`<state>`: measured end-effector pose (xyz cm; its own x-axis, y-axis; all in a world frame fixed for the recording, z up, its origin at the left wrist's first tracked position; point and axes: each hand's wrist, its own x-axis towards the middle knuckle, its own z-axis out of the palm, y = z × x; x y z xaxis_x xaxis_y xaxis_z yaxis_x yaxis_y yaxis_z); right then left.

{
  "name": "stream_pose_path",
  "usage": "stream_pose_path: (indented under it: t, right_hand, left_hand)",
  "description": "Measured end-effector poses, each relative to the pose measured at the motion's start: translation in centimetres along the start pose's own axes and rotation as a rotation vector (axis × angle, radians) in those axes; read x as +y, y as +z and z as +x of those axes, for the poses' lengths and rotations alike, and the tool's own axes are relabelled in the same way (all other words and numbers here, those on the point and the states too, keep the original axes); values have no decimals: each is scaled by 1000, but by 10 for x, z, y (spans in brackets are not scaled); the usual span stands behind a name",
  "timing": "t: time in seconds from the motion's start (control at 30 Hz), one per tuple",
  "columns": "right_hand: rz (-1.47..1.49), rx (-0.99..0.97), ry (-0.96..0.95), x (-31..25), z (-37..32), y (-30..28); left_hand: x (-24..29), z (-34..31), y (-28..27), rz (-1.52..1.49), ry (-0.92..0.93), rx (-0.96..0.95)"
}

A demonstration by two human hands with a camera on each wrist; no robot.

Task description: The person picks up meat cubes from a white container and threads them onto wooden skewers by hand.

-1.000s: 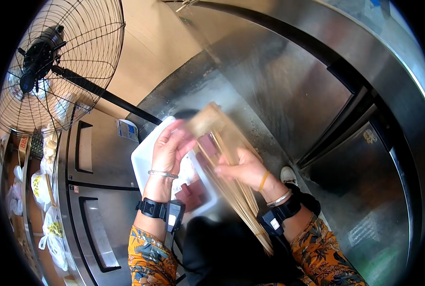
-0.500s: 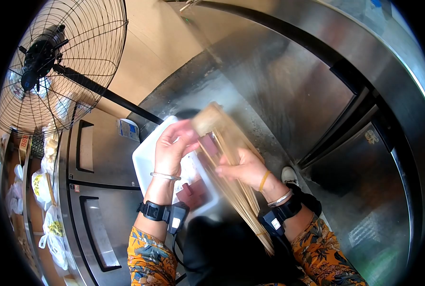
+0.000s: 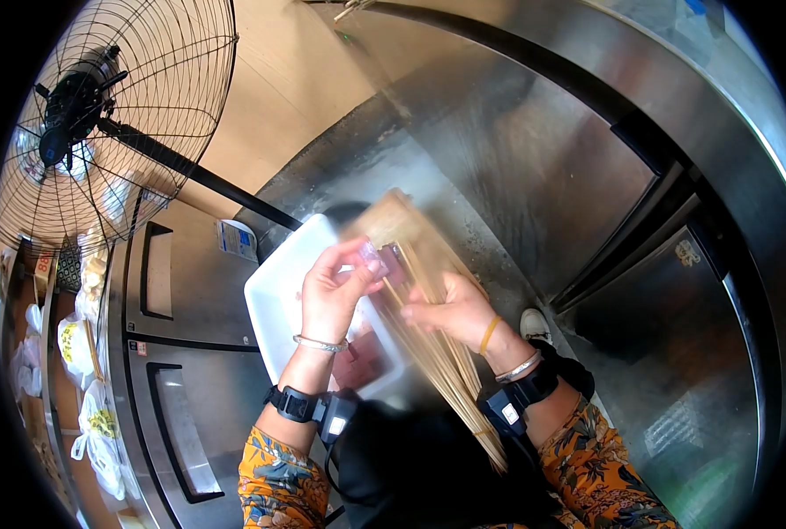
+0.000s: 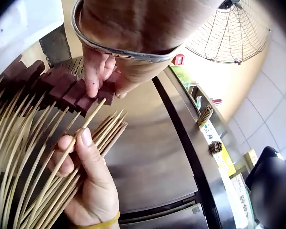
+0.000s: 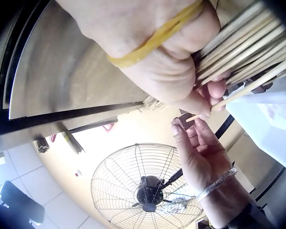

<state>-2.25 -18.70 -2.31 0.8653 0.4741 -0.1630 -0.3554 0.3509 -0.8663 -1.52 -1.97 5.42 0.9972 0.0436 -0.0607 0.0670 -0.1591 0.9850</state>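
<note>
My left hand pinches a small dark red-brown block between thumb and fingers. Bamboo skewers fill my right hand, which grips the bundle and holds one skewer forward between thumb and finger. In the left wrist view that skewer's tip overlaps the pinched block. Beside the hands, a row of similar blocks sits on the ends of several skewers. More red-brown blocks lie in a white plastic tub below my left forearm.
A tan board-like surface is behind the skewers. On the left stand a black wire fan and steel cabinet doors, with plastic bags on a shelf. Another steel cabinet is at the right, near a white shoe.
My left hand has moved right from over the tub, bringing a block to the skewer tips. The right hand stays nearly in place with the bundle.
</note>
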Motion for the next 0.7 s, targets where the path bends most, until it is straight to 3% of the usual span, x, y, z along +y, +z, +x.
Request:
stream_pose_path:
  t: [0.43, 0.53, 0.57, 0.7]
  right_hand:
    - [-20, -30, -109, 9, 5, -6]
    - [-76, 103, -161, 15, 8, -7]
    - [-94, 147, -93, 10, 4, -7]
    - [163, 74, -44, -7, -5, -2]
  left_hand:
    - [-10, -4, -5, 118, 46, -98]
    - [-8, -12, -22, 113, 36, 39]
    - [-23, -14, -42, 145, 38, 77]
    - [-104, -41, -121, 701, -197, 154]
